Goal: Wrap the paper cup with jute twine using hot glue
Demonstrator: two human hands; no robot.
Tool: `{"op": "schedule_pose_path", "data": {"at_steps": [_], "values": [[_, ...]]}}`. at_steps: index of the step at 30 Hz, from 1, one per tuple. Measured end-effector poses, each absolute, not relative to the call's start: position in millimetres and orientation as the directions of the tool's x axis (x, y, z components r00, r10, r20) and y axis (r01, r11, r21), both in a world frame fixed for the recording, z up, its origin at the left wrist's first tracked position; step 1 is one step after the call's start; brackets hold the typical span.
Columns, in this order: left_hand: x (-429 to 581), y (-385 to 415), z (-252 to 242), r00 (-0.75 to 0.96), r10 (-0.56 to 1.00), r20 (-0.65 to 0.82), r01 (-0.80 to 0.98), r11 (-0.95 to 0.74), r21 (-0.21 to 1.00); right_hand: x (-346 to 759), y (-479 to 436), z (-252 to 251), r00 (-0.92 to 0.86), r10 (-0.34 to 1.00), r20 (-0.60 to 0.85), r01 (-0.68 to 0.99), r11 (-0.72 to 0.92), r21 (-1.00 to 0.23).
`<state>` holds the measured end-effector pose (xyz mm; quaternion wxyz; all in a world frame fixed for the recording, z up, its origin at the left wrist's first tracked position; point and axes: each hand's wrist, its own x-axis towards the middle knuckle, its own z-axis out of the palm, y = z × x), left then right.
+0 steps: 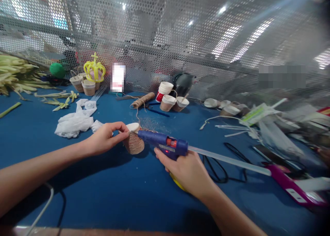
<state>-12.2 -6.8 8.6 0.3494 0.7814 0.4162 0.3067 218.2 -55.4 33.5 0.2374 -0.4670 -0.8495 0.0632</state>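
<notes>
My right hand point(189, 170) is wrapped round the handle of a blue glue gun point(162, 141), which has a red light lit and a long clear glue stick point(229, 162) out of its back. The gun's nozzle points left, at the rim of a small cup wound with twine point(134, 143). My left hand point(110, 138) pinches at the cup's rim beside the nozzle; what lies between its thumb and finger is too small to name. A strand of twine runs from the cup back to a twine roll point(144, 100).
Wrapped cups point(168, 103) stand at the back, with more cups beside a yellow crown point(95, 71). Crumpled white plastic point(73, 122) lies left. A purple power strip point(294, 188), black cable point(219, 175) and plastic bags lie right. Perforated metal point(154, 33) rises behind the blue table point(116, 198).
</notes>
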Motion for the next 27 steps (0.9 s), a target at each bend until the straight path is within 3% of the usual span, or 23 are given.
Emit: {"op": "schedule_pose_path", "data": {"at_steps": [8,13,27], "values": [[-15.3,-4.7,9.7,0.491,0.848,0.199,0.436,-0.437,0.786,213.4,-51.6,31.6,-0.184,0.961,0.209,0.762,0.273,-0.587],[-16.6,-3.8,7.9,0.505,0.838,0.208,0.402,-0.442,0.802,210.2,-50.4,35.0,-0.116,0.983,0.141,0.682,0.182,-0.708],[-17.5,-2.6,5.8,0.507,0.836,0.212,0.413,-0.451,0.791,210.6,-51.6,35.1,-0.074,0.994,0.075,0.653,0.105,-0.75]]}}
